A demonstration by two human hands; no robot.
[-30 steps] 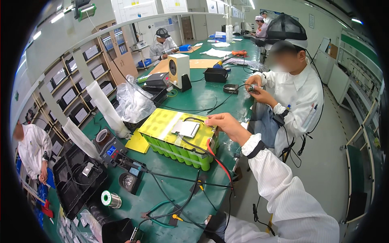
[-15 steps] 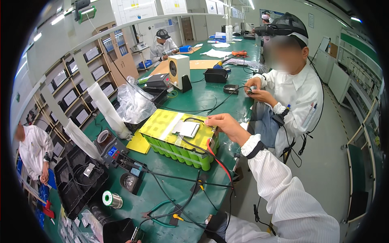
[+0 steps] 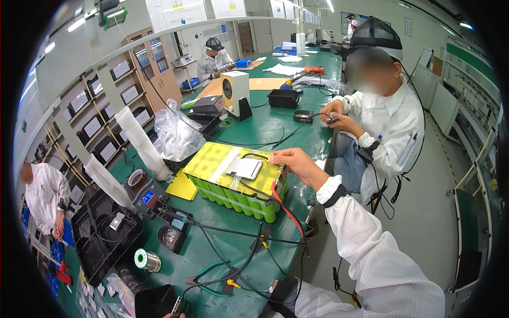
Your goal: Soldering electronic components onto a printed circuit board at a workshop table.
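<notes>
A green battery pack (image 3: 233,199) with a yellow top sheet (image 3: 207,159) sits on the bench in front of me. A silver-white circuit board (image 3: 247,168) lies on that sheet. My right hand (image 3: 298,163) reaches over the pack's right end, thumb and forefinger pinched on a black wire (image 3: 254,155) that loops up from near the board. A red wire (image 3: 286,209) hangs over the pack's near right side. At the lower edge only fingertips of my left hand (image 3: 169,316) show, around a small black-and-silver device (image 3: 178,306) with a cable; the rest is out of view.
Near the pack are a soldering station (image 3: 150,198), solder spool (image 3: 147,261), green-handled pliers (image 3: 207,271) and crossing black cables (image 3: 249,259). A black case (image 3: 101,241) lies open at left. At right a co-worker (image 3: 389,122) handles a small cabled item. A fan unit (image 3: 234,94) stands beyond.
My right hand keeps its pinch on the black wire at the pack's end. The co-worker's hands and head have shifted slightly. My view has moved a little.
</notes>
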